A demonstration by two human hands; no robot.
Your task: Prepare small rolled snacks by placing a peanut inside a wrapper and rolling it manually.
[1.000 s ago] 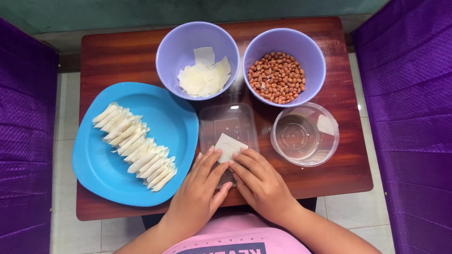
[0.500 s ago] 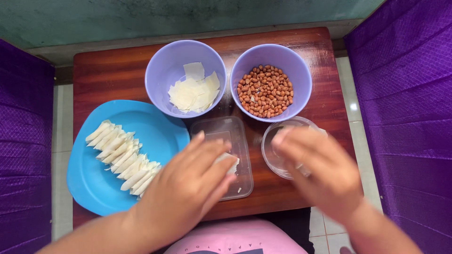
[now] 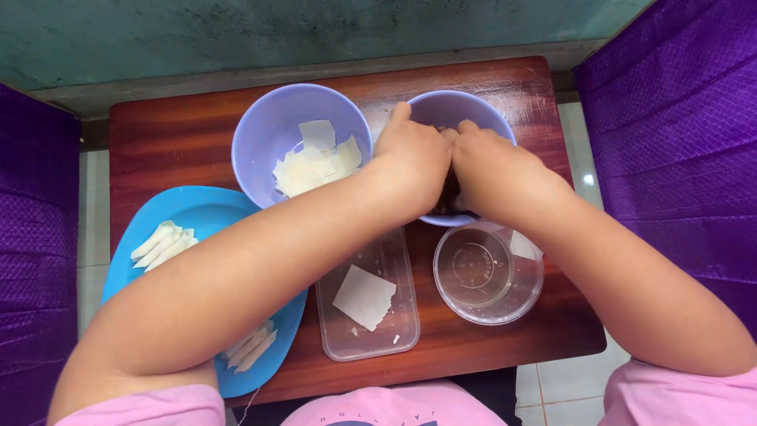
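Note:
Both hands reach into the right purple bowl (image 3: 489, 117) at the back of the wooden table (image 3: 165, 142). My left hand (image 3: 412, 158) and my right hand (image 3: 490, 170) cover the peanuts inside, so their fingers and grip are hidden. A square white wrapper (image 3: 363, 296) lies in the clear rectangular tray (image 3: 398, 335) in front of me. The left purple bowl (image 3: 260, 134) holds several white wrapper squares (image 3: 315, 162).
A blue plate (image 3: 201, 217) at the left carries several folded white wrappers (image 3: 163, 243), partly hidden by my left forearm. A clear round container (image 3: 489, 272) with water stands at the right front. Purple seats flank the table on both sides.
Both hands left the wrapper in the clear tray and moved back into the peanut bowl. The camera view came closer to the table.

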